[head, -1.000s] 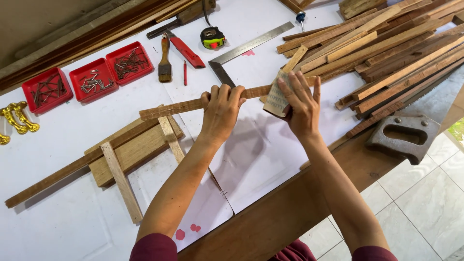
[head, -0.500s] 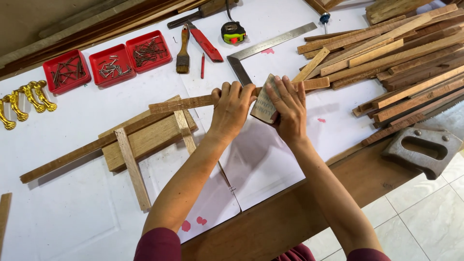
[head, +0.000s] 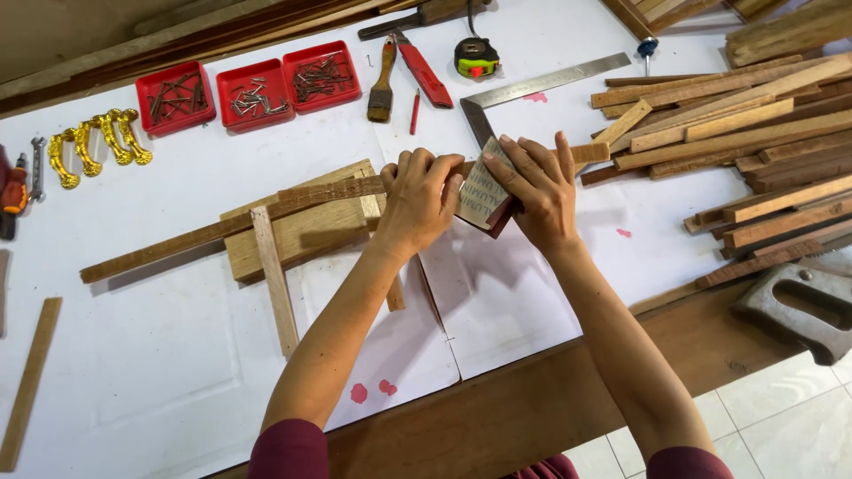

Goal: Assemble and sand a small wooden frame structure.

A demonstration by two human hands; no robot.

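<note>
While the long wood strip (head: 328,189) lies flat on the white surface (head: 160,355), the left hand (head: 419,200) presses it down. Just beside, the right hand (head: 539,188) grips a sandpaper block (head: 484,191) on it.

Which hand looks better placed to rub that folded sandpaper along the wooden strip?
Probably the right hand: it already lies on the folded sandpaper, fingers spread over it. The left hand grips the wooden strip, pinning it to the table.
</note>
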